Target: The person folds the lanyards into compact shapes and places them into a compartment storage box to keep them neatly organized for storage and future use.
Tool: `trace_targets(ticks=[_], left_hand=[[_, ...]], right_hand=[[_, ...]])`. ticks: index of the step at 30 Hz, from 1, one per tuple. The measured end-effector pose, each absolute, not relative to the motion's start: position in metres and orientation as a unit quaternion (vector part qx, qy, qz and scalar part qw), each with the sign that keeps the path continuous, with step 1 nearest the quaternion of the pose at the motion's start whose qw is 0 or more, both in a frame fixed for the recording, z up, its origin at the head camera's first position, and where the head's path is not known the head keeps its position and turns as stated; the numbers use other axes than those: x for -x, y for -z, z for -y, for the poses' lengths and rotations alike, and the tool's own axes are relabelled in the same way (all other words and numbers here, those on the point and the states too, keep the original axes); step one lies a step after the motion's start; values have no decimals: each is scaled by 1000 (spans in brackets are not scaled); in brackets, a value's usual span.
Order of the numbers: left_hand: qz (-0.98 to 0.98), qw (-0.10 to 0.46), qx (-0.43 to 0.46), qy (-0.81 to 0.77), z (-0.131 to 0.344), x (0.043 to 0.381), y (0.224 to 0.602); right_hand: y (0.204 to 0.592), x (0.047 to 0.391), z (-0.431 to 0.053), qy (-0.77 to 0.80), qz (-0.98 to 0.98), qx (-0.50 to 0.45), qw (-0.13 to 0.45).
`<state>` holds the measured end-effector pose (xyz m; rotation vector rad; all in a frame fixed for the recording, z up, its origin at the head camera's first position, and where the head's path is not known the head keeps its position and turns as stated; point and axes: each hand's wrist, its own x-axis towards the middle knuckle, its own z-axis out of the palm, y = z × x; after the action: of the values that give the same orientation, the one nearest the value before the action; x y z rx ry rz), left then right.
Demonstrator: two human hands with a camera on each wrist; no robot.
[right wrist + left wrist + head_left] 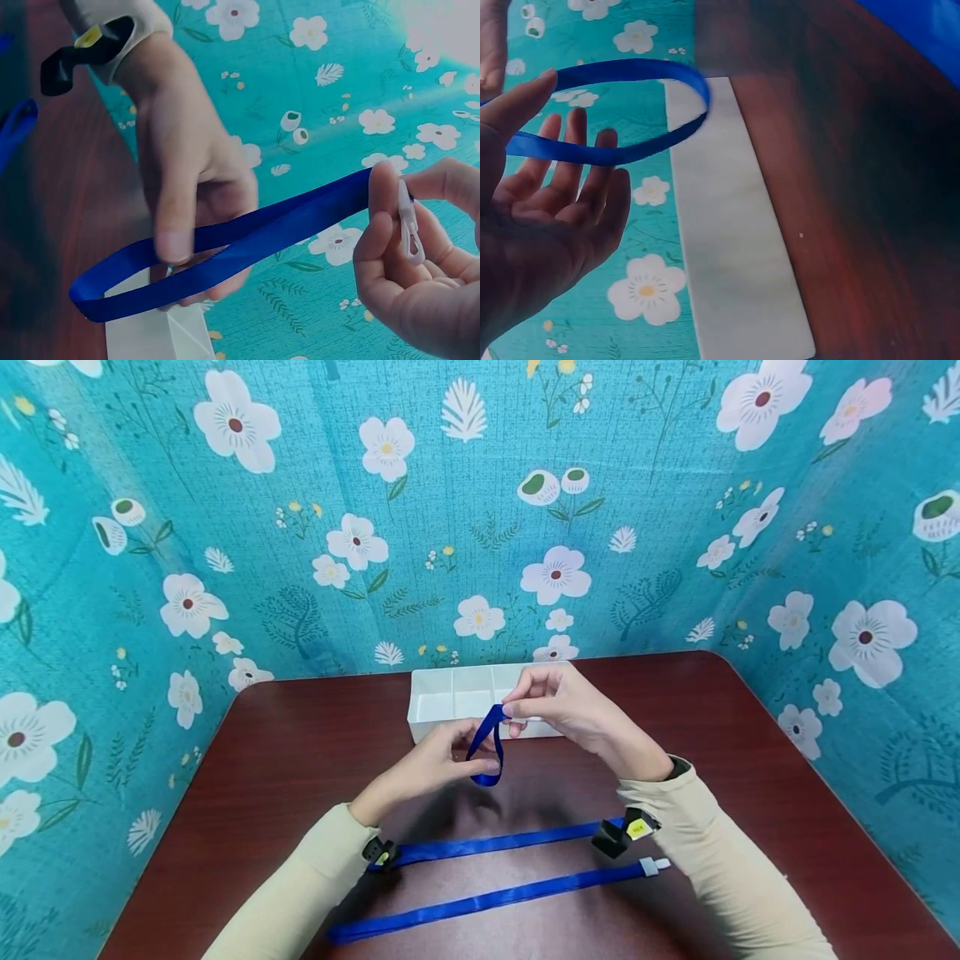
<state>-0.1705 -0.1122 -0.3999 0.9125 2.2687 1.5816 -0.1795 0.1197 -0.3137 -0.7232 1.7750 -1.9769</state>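
Two blue straps lie across a dark red table below a person's raised hands. Above them, the right hand pinches a blue lanyard beside its white clip; the left hand has thumb and fingers apart around the hanging loop. The step appears to be shaping that loop; the next move likely calls for a steady right pinch. Behind, a white divided box stands partly hidden, its full contents impossible to tell.
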Motion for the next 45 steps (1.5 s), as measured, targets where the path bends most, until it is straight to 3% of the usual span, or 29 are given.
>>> trace_targets(ticks=[28,45], left_hand=[[-790,134,-299,-519,135,171,417],[-808,68,-293,-507,164,166,397]], right_hand=[[301,175,-160,728,-585,324,152],[318,186,-206,715,-597,325,165]])
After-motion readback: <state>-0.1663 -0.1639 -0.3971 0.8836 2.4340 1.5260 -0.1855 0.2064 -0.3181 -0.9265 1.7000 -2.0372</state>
